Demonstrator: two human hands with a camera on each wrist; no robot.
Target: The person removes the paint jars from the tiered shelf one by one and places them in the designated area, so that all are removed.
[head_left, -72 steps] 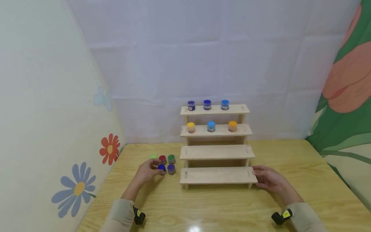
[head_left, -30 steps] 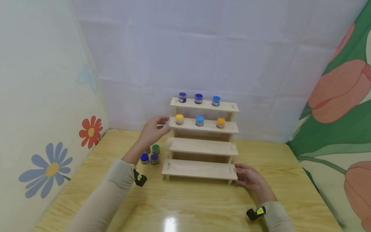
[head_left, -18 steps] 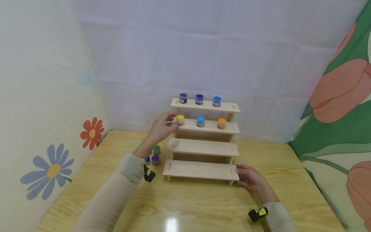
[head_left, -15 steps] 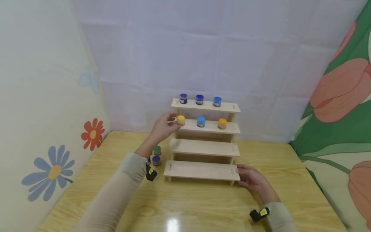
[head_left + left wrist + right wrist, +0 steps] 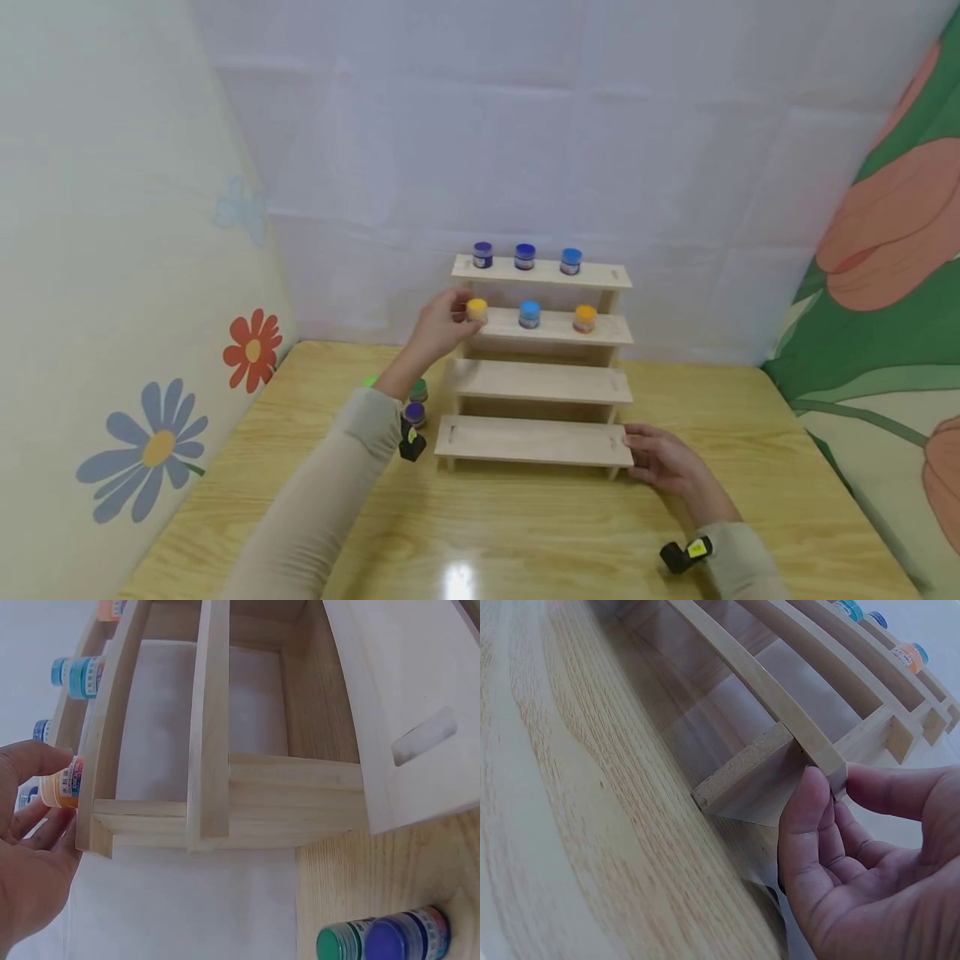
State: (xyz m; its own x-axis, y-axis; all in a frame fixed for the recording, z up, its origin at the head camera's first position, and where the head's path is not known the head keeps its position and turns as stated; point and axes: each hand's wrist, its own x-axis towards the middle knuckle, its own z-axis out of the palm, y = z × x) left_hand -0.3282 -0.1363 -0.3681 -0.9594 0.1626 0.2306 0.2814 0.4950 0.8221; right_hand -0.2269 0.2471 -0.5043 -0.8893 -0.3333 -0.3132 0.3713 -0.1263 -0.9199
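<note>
My left hand (image 5: pixel 442 327) is at the left end of the second board from the top of a stepped wooden display rack (image 5: pixel 540 382). Thumb and fingers pinch a small yellow paint jar (image 5: pixel 477 311), which stands upright there; the left wrist view shows the same jar (image 5: pixel 67 782) at the board's end. Farther along that board are a light-blue jar (image 5: pixel 529 314) and an orange jar (image 5: pixel 584 318). With thumb and fingers, my right hand (image 5: pixel 670 461) grips the right end of the lowest board (image 5: pixel 810 739).
On the top board stand a purple jar (image 5: pixel 483 255), a dark-blue jar (image 5: pixel 525 257) and a blue jar (image 5: pixel 571 261). Left of the rack, several jars sit on the wooden table (image 5: pixel 540 533), among them a green jar (image 5: pixel 337 943) and a purple jar (image 5: pixel 415 415); my left forearm partly covers them.
My left hand has left the dark-blue jar among the jars on the table, risen to the second board and closed on the yellow jar. My right hand keeps its hold on the lowest board.
</note>
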